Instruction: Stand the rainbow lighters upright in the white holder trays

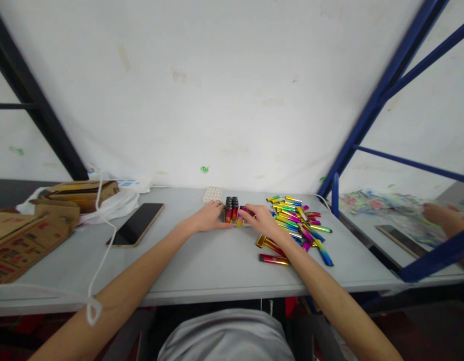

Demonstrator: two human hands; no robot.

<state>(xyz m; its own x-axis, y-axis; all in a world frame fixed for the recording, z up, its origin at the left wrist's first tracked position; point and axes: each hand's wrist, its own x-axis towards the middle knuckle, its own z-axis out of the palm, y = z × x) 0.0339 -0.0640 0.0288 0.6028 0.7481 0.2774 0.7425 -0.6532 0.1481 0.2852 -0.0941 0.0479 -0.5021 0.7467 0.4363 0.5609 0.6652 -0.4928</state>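
Note:
A small block of upright lighters (228,213) with black tops and red bodies stands on the grey table. My left hand (209,217) is closed around its left end, thumb along the front and fingers behind. On the right side, my right hand (260,219) pinches a dark-topped lighter against the block, by a pink and yellow one (240,220). Whether a tray lies under the block is hidden by my hands. Beyond my right wrist lies a loose pile of shiny multicoloured lighters (292,219). A red lighter (273,259) lies nearer the front edge, partly behind my forearm.
A phone (136,224) lies left of my hands, and a white grid-like tray (212,194) lies behind them. Cardboard boxes (32,240) and a white cord (104,250) occupy the left. Blue frame bars (370,110) rise at right, with another person's arm (448,223) beyond.

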